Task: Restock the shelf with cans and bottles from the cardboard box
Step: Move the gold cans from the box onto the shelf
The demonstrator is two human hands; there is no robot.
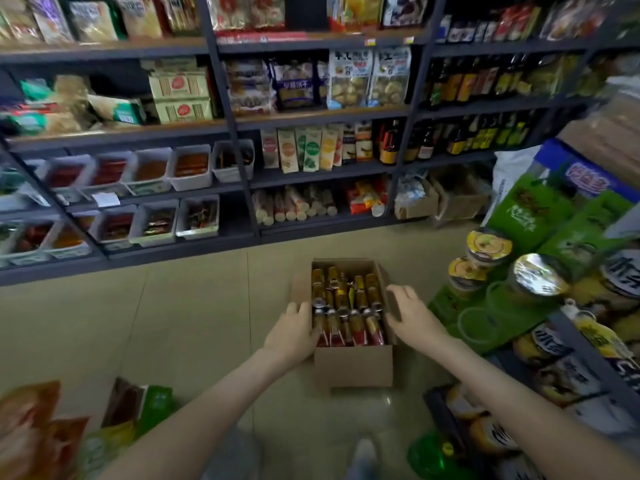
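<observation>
An open cardboard box (pixel 353 365) stands on the tan floor in front of me, packed with several gold and red cans and bottles (pixel 349 306) lying on their sides. My left hand (pixel 294 332) grips the box's left wall, fingers curled over the rim. On the right wall rests my right hand (pixel 412 315), its fingers curled over the edge by the flap. The dark metal shelf (pixel 322 174) with drinks and snacks runs across the back.
A lower rack at my right holds green cartons (pixel 540 216) and foil-lidded cups (pixel 538 275). Snack bags (pixel 41 434) lie at the lower left. White bins (pixel 190 171) fill the left shelves. Cardboard boxes (pixel 460 195) sit by the far shelf's foot. My shoe (pixel 362 455) shows below.
</observation>
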